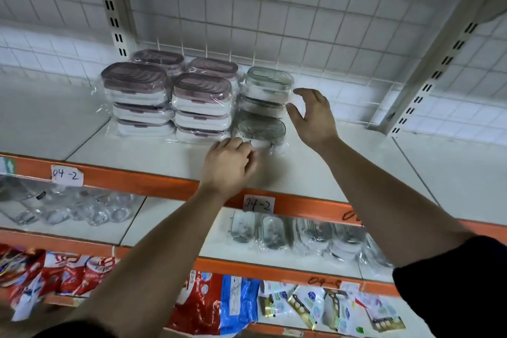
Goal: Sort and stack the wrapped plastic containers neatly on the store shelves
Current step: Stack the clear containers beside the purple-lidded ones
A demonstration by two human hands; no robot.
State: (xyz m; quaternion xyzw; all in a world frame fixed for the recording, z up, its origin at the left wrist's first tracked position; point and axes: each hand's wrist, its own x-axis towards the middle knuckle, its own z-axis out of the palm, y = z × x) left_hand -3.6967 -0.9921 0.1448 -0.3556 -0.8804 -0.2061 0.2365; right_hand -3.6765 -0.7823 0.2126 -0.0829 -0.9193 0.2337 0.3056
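On the top shelf [315,173] the pink tubs [170,96] stand stacked, beside them two green tubs [267,88], while my left grip [229,163] pinches the wrap of a front green tub [260,130], my right grip [312,115] is wide, and more tubs [296,233] wait below.

Retail shop aisle. Tiered white shelves [329,170] are running across the view with orange price rails [142,182], slotted metal uprights [111,3] and a wire grid back panel [274,22]. Handwritten location tags [67,175] reading "04-2" are sticking to the rails. Multiples of shrink-wrapped containers [201,99] are sitting stacked as stock; glassware [90,210] and packaged goods [214,302] are filling lower shelves.
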